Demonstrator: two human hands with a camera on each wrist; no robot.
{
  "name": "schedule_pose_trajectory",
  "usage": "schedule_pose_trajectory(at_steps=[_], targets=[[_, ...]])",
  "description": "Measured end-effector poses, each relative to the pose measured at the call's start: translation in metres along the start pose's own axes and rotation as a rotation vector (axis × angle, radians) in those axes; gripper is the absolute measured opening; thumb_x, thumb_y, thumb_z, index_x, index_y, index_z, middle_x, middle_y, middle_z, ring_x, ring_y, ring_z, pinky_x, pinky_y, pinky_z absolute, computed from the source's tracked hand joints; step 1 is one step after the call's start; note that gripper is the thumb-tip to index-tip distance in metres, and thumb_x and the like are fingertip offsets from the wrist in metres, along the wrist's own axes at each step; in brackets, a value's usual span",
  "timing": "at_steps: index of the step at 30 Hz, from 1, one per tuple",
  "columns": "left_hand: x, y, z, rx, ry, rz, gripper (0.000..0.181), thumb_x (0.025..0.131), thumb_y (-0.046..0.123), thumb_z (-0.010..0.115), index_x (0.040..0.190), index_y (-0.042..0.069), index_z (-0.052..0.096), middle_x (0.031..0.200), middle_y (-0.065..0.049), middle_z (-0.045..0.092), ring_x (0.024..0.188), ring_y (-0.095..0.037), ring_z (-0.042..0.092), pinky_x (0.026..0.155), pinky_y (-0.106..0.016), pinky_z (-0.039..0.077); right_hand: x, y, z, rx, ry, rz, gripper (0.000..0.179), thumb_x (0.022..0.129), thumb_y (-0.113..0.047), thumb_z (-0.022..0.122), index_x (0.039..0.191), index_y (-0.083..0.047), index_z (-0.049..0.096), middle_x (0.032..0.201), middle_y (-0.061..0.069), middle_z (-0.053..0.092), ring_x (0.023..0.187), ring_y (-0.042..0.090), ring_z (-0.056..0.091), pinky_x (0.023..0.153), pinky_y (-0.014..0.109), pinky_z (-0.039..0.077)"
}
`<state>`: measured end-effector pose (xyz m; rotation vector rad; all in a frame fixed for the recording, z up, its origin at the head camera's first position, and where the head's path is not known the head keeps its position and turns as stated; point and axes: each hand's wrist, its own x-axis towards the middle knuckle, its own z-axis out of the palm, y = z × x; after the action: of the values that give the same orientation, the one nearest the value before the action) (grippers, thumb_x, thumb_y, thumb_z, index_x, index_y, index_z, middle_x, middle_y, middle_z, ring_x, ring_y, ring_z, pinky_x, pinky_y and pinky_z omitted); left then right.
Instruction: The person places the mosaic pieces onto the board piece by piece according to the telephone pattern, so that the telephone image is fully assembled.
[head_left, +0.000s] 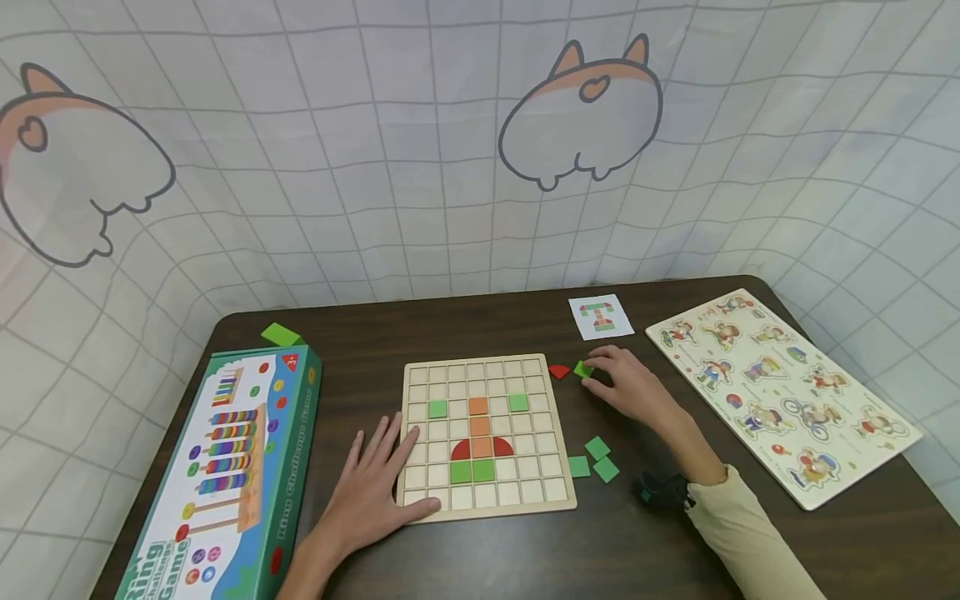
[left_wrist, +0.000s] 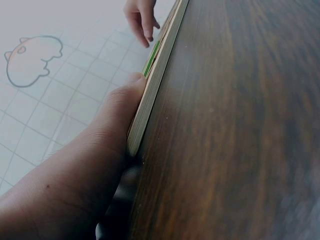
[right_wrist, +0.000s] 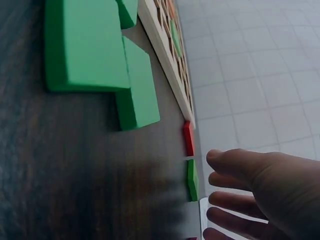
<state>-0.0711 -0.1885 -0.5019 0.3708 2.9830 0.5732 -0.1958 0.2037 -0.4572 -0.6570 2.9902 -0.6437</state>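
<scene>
A wooden grid board (head_left: 531,492) lies in front of me, holding orange squares (head_left: 479,427) in a column, red quarter rounds (head_left: 461,450) and several green squares (head_left: 437,409). My left hand (head_left: 371,492) rests spread on the board's left edge, its thumb on the front left corner. My right hand (head_left: 626,383) is beside a loose green piece (head_left: 582,369) to the board's right; in the right wrist view its fingers look extended and apart from that green piece (right_wrist: 192,180). A red quarter round (head_left: 558,372) lies between this piece and the board.
Three loose green squares (head_left: 606,469) lie right of the board. A pattern card (head_left: 602,317) is at the back. A picture puzzle board (head_left: 783,400) lies right, a Ring Challenge Game box (head_left: 225,467) left, with a bright green piece (head_left: 281,334) behind it.
</scene>
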Motion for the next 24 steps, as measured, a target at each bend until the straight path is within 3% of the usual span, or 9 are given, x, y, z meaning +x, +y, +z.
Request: schedule_pose_trajectory(at_steps=[5,10,17,20,24], targets=[[0.000,0.000,0.000,-0.003,0.009,0.005,0.103,0.074,0.081,0.054,0.155,0.025,0.024,0.165,-0.004,0.014,0.152,-0.030,0.012,0.120,-0.060,0.007,-0.001,0.001,0.002,-0.042,-0.007,0.001,0.029,0.091,-0.020,0.067,0.113,-0.001,0.070,0.131,0.023,0.056,0.120,0.041,0.053,0.093,0.055,0.049],[0.000,0.000,0.000,-0.005,0.010,0.005,0.103,0.074,0.081,0.055,0.155,0.025,0.025,0.165,-0.005,0.014,0.152,-0.030,0.012,0.120,-0.060,0.007,-0.001,-0.001,0.002,-0.095,-0.010,0.029,0.015,0.087,-0.017,0.072,0.097,-0.007,0.073,0.112,0.015,0.065,0.103,0.032,0.059,0.081,0.048,0.054],[0.001,0.001,-0.001,-0.007,-0.005,-0.004,0.103,0.074,0.082,0.053,0.155,0.026,0.023,0.165,-0.003,0.012,0.153,-0.028,0.010,0.120,-0.059,0.006,0.001,-0.003,0.005,-0.142,0.075,0.032,0.012,0.085,-0.016,0.074,0.094,-0.008,0.072,0.101,0.012,0.068,0.092,0.030,0.060,0.072,0.045,0.054],[0.001,0.001,-0.001,-0.002,-0.003,-0.005,0.103,0.074,0.082,0.052,0.155,0.026,0.023,0.165,-0.003,0.012,0.153,-0.028,0.010,0.120,-0.059,0.007,0.000,-0.011,0.004,-0.082,0.131,-0.016,0.016,0.085,-0.018,0.074,0.098,-0.008,0.073,0.101,0.009,0.069,0.095,0.029,0.062,0.075,0.045,0.055],[0.001,0.001,0.000,0.001,-0.014,-0.009,0.104,0.074,0.084,0.051,0.156,0.027,0.021,0.165,-0.002,0.011,0.153,-0.028,0.009,0.120,-0.059,0.006,-0.008,-0.036,0.003,0.036,0.154,-0.193,0.018,0.084,-0.017,0.075,0.100,-0.010,0.072,0.100,0.005,0.068,0.090,0.021,0.066,0.074,0.037,0.056]])
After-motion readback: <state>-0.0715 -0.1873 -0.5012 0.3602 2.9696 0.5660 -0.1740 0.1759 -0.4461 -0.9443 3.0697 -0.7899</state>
